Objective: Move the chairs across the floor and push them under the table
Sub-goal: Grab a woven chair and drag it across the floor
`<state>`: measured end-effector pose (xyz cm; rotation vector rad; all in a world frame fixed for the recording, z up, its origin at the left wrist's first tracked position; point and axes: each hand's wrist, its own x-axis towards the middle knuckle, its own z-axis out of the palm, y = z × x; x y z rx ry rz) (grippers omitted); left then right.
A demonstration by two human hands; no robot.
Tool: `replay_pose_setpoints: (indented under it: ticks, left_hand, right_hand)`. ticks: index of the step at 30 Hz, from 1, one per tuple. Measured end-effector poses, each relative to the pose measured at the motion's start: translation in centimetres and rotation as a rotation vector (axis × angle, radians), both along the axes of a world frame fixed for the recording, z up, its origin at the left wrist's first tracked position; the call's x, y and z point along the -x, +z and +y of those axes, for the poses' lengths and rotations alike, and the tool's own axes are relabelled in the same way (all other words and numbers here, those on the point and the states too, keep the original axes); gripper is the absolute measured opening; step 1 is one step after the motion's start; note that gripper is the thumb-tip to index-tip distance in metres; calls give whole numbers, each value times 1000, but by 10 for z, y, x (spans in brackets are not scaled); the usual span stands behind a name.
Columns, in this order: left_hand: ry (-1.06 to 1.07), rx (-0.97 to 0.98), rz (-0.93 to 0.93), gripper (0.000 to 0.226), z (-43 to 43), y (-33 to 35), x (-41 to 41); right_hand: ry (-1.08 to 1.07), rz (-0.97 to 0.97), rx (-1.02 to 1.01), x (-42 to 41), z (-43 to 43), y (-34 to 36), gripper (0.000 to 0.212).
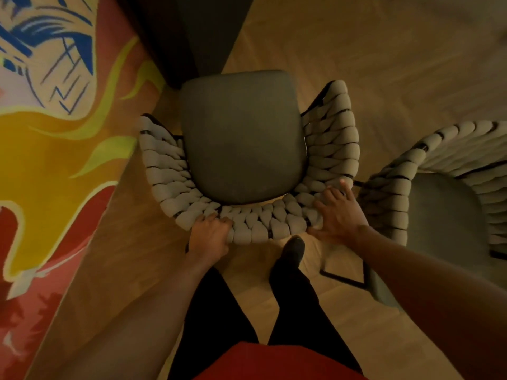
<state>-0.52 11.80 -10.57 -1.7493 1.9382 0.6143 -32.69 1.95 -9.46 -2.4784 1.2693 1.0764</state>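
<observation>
Head: left hand (210, 233) grips chair (244, 149); right hand (338, 212) rests atop; second chair (444, 215) cropped.

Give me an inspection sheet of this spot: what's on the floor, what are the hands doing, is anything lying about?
Surface: wooden floor, lit dimly.
Job's things: chair with a grey seat and woven back, its front edge at a dark shape, likely the table; second chair of the same kind to its right.
Clutter: nothing seen.
Grippers: left hand grips the rim of the woven back; right hand rests on the back, fingers straight.
Cables: nothing seen.
Surroundings: colourful rug on the left; the person's shoe just behind the chair.
</observation>
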Motion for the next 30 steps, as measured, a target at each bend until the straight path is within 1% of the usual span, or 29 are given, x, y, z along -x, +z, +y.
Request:
replay_pose_setpoints:
  ticks: [7, 9, 12, 14, 16, 19, 23, 24, 27, 28, 30]
  left_hand:
    - [-241, 1, -13, 36, -29, 10, -87]
    - [-305, 1, -16, 39, -41, 11, -107]
    - [-359, -4, -7, 40, -62, 13, -129]
    - [-399, 12, -3, 42, -76, 13, -140]
    - [-440, 34, -7, 45, -92, 9, -152]
    - [-520, 40, 3, 48, -122, -7, -168]
    - [-624, 47, 41, 56, -166, -25, -175]
    - [-651, 60, 73, 63, -175, -28, -175]
    - [-704, 55, 150, 103, -198, -34, -171]
    - [-707, 45, 157, 113, -206, -33, -169]
    - [-694, 30, 163, 121, -224, -31, -165]
  right_hand:
    - [-253, 36, 14, -78, 67, -7, 101]
    - [-297, 37, 25, -100, 75, -7, 108]
    - [-341, 42, 28, -126, 76, -5, 126]
    - [-344, -2, 45, -139, 67, -8, 132]
    - [-324, -80, 34, -148, 51, -14, 131]
    - [-292, -188, -28, -154, 21, -29, 122]
    - [-236, -260, -36, -154, -16, -37, 113]
    - [-227, -270, -26, -152, -24, -39, 112]
    - [-217, -285, -7, -144, -42, -41, 107]
    - [-215, -285, -3, -142, -49, -40, 107]
    - [-214, -285, 15, -140, -64, -41, 107]
